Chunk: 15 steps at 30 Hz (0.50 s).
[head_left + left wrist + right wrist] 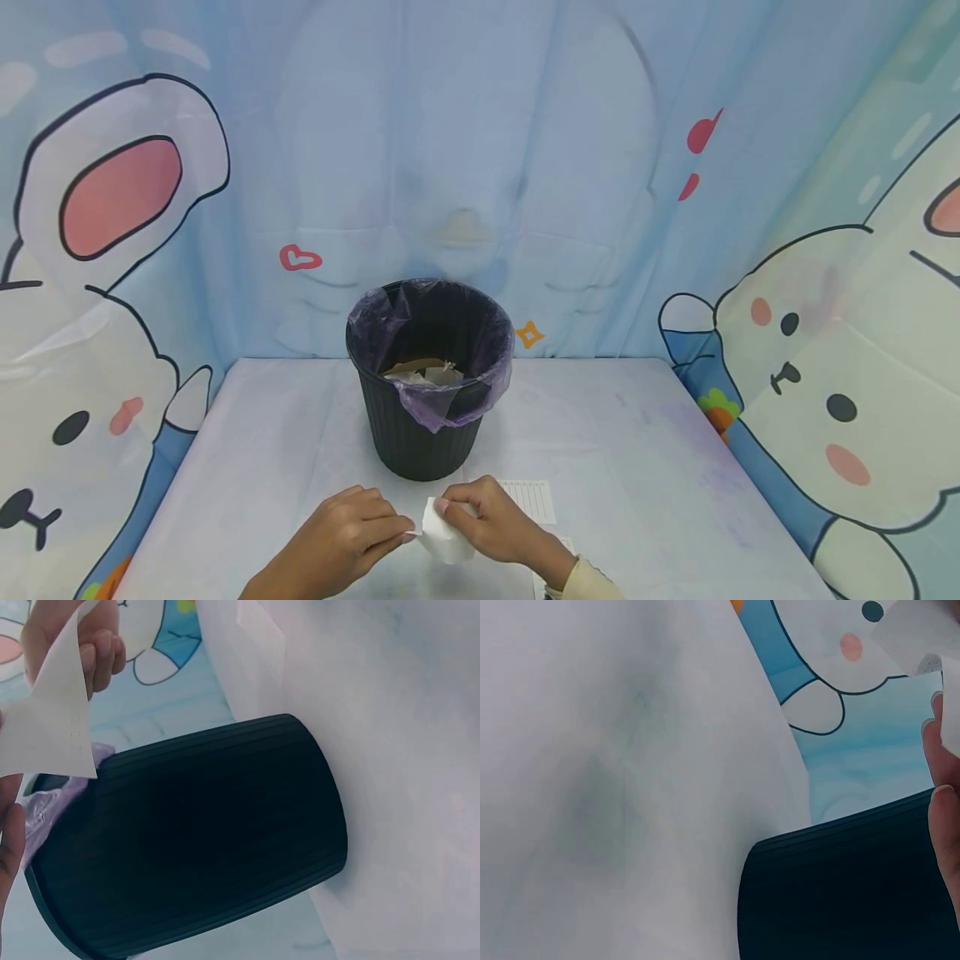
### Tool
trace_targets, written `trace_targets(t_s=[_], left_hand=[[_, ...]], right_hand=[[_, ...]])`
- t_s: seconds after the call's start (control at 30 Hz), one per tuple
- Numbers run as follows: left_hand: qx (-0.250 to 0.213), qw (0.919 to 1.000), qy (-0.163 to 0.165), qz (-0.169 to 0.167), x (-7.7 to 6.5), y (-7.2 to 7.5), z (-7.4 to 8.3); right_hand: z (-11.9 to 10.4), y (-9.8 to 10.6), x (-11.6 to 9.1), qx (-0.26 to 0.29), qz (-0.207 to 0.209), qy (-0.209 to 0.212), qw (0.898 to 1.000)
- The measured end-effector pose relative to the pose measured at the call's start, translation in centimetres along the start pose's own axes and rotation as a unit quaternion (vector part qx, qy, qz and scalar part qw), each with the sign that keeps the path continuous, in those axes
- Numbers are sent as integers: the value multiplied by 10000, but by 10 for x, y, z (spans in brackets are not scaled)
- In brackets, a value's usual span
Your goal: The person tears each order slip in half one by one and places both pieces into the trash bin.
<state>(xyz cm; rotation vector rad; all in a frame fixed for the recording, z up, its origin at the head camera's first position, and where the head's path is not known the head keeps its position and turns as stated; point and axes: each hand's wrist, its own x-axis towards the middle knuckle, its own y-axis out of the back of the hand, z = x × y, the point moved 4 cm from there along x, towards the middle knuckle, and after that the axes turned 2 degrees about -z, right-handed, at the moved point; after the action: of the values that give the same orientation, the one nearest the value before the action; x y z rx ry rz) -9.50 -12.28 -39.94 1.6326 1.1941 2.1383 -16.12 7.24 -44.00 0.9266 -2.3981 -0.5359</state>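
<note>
A sheet of white paper (444, 543) is held up between the two hands in front of the bin. My left hand (348, 535) pinches its left edge with thumb and fingertips. My right hand (491, 521) grips its upper right part, thumb over the front. In the left wrist view the paper (51, 739) bends upward in a narrowing strip toward the right hand (101, 652). Only a small part of the paper (951, 705) shows at the right wrist view's edge, beside fingers (943, 821).
A black bin (427, 437) with a purple liner (487, 392) stands just beyond the hands, with scraps of paper (442, 375) inside. A printed sheet (531, 500) lies on the white table (622, 483) behind the right hand, another partly under its wrist. A patterned curtain (465, 167) hangs behind.
</note>
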Motion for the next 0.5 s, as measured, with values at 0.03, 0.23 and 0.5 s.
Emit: trace_targets(t_s=[0.03,0.23,0.5], left_hand=[[-15,10000,0,4,0,0,0],[-59,10000,39,-24,1,0,1],[-36,10000,-5,-10,2,1,2]], right_hand=[[0,0,0,-3,16,-1,10000],[1,1,0,1,55,-39,10000],[4,3,1,-66,115,-151,9998]])
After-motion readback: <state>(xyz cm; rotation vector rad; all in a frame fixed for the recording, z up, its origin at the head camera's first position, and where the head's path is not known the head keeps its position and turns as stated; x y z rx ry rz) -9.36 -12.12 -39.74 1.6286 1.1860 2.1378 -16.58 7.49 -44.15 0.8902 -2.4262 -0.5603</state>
